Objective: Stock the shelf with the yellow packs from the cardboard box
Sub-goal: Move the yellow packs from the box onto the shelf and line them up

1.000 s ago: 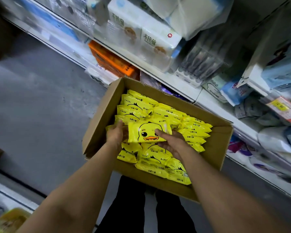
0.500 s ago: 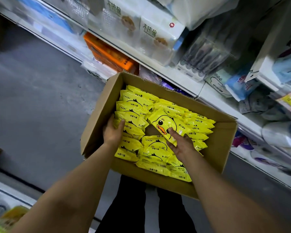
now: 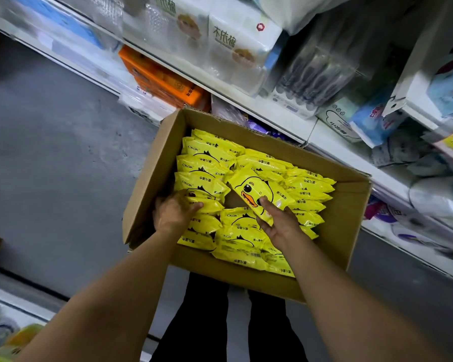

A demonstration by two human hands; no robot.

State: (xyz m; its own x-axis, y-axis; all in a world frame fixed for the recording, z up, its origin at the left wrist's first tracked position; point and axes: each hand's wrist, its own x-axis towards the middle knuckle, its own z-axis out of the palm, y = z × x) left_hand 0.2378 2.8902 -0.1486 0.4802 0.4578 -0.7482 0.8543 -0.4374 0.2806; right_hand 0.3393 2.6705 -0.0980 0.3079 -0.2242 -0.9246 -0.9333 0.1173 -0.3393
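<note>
Shelf (image 3: 332,137): white tiers are seen running along the far side of the aisle, loaded with tissue packs (image 3: 236,45), orange boxes (image 3: 165,82) and other wrapped goods.
Floor (image 3: 50,152): a grey surface is seen to the left of the box.
Cardboard box (image 3: 348,226): it is held open-topped just in front of the shelf, above the person's dark trouser legs (image 3: 207,322).
Yellow packs (image 3: 207,163): they are stacked in rows inside the box, with a small gap of bare cardboard left at the middle.
Duck-face pack (image 3: 259,194): it is raised and tilted above the stacked rows, near the middle of the box.
Right hand (image 3: 280,226): its grip is closed on the lower end of the duck-face pack, thumb on the printed face.
Left hand (image 3: 173,212): its fingers are curled over a pack in the left rows.
</note>
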